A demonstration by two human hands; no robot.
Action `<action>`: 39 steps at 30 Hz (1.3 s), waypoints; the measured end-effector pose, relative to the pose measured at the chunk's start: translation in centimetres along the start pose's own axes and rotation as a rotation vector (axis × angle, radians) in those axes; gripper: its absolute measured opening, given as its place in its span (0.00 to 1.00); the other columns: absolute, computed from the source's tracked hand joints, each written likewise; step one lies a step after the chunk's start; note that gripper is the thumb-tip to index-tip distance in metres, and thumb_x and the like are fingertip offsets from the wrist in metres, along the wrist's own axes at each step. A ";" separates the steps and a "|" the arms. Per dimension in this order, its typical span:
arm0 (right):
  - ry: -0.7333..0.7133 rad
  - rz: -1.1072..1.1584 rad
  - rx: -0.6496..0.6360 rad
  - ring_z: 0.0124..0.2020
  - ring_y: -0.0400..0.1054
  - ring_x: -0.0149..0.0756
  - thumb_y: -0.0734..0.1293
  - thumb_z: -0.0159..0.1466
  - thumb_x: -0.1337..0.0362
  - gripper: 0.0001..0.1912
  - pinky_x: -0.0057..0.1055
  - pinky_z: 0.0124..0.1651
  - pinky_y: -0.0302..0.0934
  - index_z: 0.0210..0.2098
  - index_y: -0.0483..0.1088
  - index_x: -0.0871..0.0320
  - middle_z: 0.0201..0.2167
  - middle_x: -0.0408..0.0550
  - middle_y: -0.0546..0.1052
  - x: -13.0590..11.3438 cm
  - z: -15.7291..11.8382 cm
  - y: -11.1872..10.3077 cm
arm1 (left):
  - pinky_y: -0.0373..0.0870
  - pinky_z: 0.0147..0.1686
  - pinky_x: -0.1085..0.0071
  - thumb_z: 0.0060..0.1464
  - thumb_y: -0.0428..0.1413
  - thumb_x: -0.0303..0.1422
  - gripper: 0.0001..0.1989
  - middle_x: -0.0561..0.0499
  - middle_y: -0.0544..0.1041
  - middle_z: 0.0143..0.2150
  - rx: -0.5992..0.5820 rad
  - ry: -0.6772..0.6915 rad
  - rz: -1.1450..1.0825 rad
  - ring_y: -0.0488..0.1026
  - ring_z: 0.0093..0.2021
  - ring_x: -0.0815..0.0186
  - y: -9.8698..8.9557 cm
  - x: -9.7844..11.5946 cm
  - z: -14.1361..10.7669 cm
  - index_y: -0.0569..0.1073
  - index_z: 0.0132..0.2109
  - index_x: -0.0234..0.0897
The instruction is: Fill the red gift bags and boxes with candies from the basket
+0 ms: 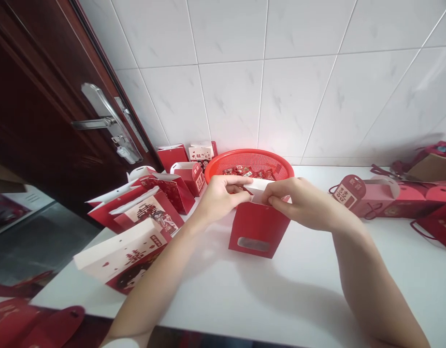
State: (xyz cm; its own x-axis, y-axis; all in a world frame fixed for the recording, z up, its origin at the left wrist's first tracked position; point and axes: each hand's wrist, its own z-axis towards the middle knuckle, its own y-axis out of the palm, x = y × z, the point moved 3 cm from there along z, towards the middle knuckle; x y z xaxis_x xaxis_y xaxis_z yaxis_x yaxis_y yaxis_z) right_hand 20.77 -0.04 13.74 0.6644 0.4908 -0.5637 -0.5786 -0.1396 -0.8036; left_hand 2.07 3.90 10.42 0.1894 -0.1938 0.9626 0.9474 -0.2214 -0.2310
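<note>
On a white counter [215,290] below white wall tiles [230,101], a red paper gift box [259,229] stands upright, long axis vertical, directly under both hands. The left hand [221,195] and right hand [293,200] pinch its white top flap [262,189] from opposite sides, just in front of a red plastic basket [249,162].

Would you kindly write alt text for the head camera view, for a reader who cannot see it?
The left hand and right hand grip the white top of a red gift box on a white counter; a red plastic basket of packets sits behind, gift bags beside.
</note>
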 end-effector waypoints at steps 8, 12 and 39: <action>-0.065 0.105 0.174 0.36 0.75 0.39 0.63 0.65 0.70 0.10 0.34 0.38 0.67 0.33 0.77 0.55 0.33 0.45 0.81 -0.3 -0.2 -1.0 | 0.76 0.47 0.59 0.39 0.66 0.28 0.16 0.49 0.83 0.30 0.094 0.028 -0.122 0.81 0.38 0.56 -0.9 0.7 0.4 0.85 0.40 0.36; -0.173 0.191 0.534 0.53 0.74 0.47 0.71 0.67 0.57 0.12 0.41 0.53 0.70 0.48 0.75 0.52 0.50 0.50 0.80 -0.7 -1.3 -2.4 | 0.76 0.39 0.64 0.37 0.67 0.29 0.14 0.49 0.83 0.32 0.242 0.094 -0.221 0.80 0.37 0.57 -2.8 1.9 0.1 0.85 0.37 0.35; 0.001 0.916 0.415 0.30 0.73 0.36 0.76 0.59 0.48 0.19 0.28 0.26 0.61 0.37 0.74 0.56 0.35 0.48 0.82 2.4 3.5 1.6 | 0.74 0.42 0.69 0.47 0.69 0.46 0.20 0.47 0.85 0.42 0.117 0.218 -0.295 0.80 0.44 0.59 -4.3 1.9 0.6 0.83 0.42 0.37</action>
State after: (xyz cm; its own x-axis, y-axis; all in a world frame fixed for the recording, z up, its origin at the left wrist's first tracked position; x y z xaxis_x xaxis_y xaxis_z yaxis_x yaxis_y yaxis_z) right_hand 19.74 3.92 11.74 -0.1196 0.3439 -0.9313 -0.9858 -0.1523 0.0703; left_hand -1.50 5.08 13.35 -0.1428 -0.3395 0.9297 0.9785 -0.1896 0.0810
